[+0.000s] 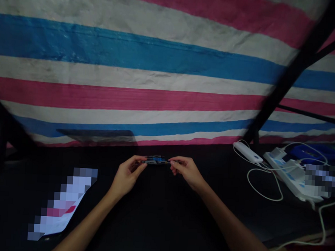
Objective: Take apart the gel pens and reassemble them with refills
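Note:
A small bundle of slim grey, black and blue pen-like items (156, 160) is at the middle of the view, lying crosswise over the black tabletop. My left hand (128, 175) pinches its left end between thumb and fingers. At the right end, my right hand (186, 171) has its thumb and fingertips closed on a thin tip of the same bundle. The fingers hide both ends, and the single items are too small to tell apart clearly.
A lit phone-like screen (70, 209), partly blurred out, lies at the left. On the right are a white power strip (290, 178), a white adapter (247, 152), looping cables and a blue object (313, 152). Striped sheeting (129, 99) and dark metal bars (283, 81) stand behind.

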A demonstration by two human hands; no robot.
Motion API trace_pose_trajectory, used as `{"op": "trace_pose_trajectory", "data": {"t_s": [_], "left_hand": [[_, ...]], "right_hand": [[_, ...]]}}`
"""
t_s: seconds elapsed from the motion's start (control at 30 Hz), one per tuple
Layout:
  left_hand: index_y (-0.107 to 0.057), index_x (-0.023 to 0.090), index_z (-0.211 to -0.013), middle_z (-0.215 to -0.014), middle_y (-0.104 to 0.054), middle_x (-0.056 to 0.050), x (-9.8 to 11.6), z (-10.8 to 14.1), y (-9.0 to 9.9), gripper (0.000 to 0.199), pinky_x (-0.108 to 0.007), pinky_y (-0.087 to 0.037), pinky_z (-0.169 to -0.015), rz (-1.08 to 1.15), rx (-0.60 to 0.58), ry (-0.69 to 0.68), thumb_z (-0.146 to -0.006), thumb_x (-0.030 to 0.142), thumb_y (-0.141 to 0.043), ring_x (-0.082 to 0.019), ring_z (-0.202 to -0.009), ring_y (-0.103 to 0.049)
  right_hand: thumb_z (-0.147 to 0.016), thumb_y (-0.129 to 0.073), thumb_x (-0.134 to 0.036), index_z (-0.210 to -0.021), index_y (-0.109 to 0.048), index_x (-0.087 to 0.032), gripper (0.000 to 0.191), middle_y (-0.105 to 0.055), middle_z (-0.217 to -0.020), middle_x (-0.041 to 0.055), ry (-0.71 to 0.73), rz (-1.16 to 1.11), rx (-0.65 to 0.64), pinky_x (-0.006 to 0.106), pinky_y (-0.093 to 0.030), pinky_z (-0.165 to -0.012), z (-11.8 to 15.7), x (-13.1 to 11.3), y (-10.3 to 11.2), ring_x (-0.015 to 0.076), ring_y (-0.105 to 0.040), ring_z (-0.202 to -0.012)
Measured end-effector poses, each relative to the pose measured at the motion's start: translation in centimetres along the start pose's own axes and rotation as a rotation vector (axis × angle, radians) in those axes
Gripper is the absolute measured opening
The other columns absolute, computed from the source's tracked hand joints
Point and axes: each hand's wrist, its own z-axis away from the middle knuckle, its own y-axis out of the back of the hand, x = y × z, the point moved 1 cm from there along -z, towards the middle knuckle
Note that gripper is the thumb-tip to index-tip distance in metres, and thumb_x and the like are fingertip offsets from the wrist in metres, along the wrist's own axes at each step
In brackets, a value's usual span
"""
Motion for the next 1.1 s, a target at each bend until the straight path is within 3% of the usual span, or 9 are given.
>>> {"op": "trace_pose_trajectory", "data": {"t_s": [0.13,0.3,0.47,0.6,0.67,0.73,0.83,1.0,1.1], "left_hand": [[-0.062,0.018,-0.089,-0.079,-0.064,-0.002,-0.15,0.15,0.15,0.02,-0.025,-0.043,-0.07,-0.047,0.007,0.038,-0.079,0.034,-0.059,-0.016,-0.075,-0.059],[-0.061,0.017,-0.071,-0.062,-0.059,0.001,0.06,0.17,0.31,0.024,-0.022,-0.038,-0.058,-0.167,0.02,0.02,-0.081,0.038,-0.055,-0.013,-0.06,-0.053],[-0.063,0.016,-0.075,-0.065,-0.061,0.0,0.21,0.06,0.09,0.022,-0.023,-0.041,-0.061,-0.051,0.043,0.074,-0.079,0.037,-0.058,-0.013,-0.062,-0.055],[-0.065,0.015,-0.081,-0.065,-0.062,0.0,0.4,0.04,-0.22,0.02,-0.024,-0.044,-0.064,0.073,0.061,0.119,-0.076,0.034,-0.063,-0.013,-0.063,-0.056],[-0.064,0.014,-0.082,-0.066,-0.062,0.0,0.5,0.03,-0.26,0.02,-0.024,-0.044,-0.066,0.132,0.069,0.133,-0.075,0.033,-0.065,-0.013,-0.064,-0.057],[-0.064,0.014,-0.084,-0.067,-0.063,0.0,0.5,0.01,-0.2,0.021,-0.024,-0.045,-0.068,0.179,0.08,0.145,-0.074,0.032,-0.066,-0.012,-0.065,-0.057],[-0.065,0.014,-0.088,-0.071,-0.065,-0.001,0.25,-0.03,-0.05,0.022,-0.024,-0.046,-0.068,0.226,0.09,0.163,-0.072,0.03,-0.068,-0.012,-0.067,-0.058],[-0.066,0.015,-0.089,-0.075,-0.067,-0.002,-0.17,0.0,-0.09,0.022,-0.023,-0.047,-0.07,0.292,0.072,0.178,-0.071,0.027,-0.07,-0.012,-0.07,-0.061],[-0.066,0.015,-0.088,-0.077,-0.067,-0.002,-0.01,0.07,-0.22,0.021,-0.024,-0.048,-0.071,0.292,0.063,0.169,-0.071,0.026,-0.07,-0.012,-0.07,-0.061]], "right_hand": [[-0.079,-0.059,-0.039,-0.077,-0.067,-0.013,0.027,-0.056,-0.062,0.002,-0.034,-0.029,-0.008,0.024,-0.038,-0.049,0.15,0.09,-0.15,0.01,-0.049,-0.052],[-0.072,-0.068,-0.031,-0.089,-0.069,-0.016,0.023,-0.06,-0.069,0.0022,0.003,-0.006,0.021,0.026,-0.043,-0.057,0.3,-0.07,-0.13,0.0106,-0.053,-0.058],[-0.072,-0.069,-0.035,-0.1,-0.064,-0.019,0.033,-0.061,-0.079,0.004,-0.057,-0.052,0.059,0.025,-0.046,-0.052,0.25,-0.11,-0.15,0.0136,-0.059,-0.063],[-0.081,-0.054,-0.048,-0.078,-0.064,-0.012,0.038,-0.057,-0.059,0.0037,-0.17,0.041,0.065,0.019,-0.034,-0.038,0.09,0.18,-0.14,0.0099,-0.051,-0.045],[-0.078,-0.059,-0.043,-0.076,-0.063,-0.012,0.031,-0.055,-0.058,0.0023,-0.135,0.045,0.046,0.019,-0.034,-0.039,0.11,0.08,-0.1,0.0092,-0.05,-0.046],[-0.071,-0.068,-0.034,-0.086,-0.063,-0.015,0.024,-0.057,-0.068,0.0017,-0.087,-0.005,0.031,0.019,-0.038,-0.042,0.21,-0.13,-0.05,0.0099,-0.053,-0.052],[-0.07,-0.069,-0.034,-0.098,-0.06,-0.02,0.032,-0.06,-0.081,0.0028,-0.101,-0.043,0.016,0.02,-0.041,-0.044,0.29,-0.23,0.01,0.0117,-0.057,-0.059],[-0.078,-0.059,-0.043,-0.073,-0.061,-0.013,0.03,-0.054,-0.061,0.002,-0.115,0.012,0.056,0.02,-0.036,-0.041,0.09,0.1,0.12,0.01,-0.051,-0.051],[-0.07,-0.069,-0.033,-0.084,-0.064,-0.016,0.023,-0.055,-0.07,0.0009,-0.015,-0.033,0.099,0.019,-0.038,-0.044,0.12,-0.26,0.15,0.0098,-0.051,-0.057]]}}
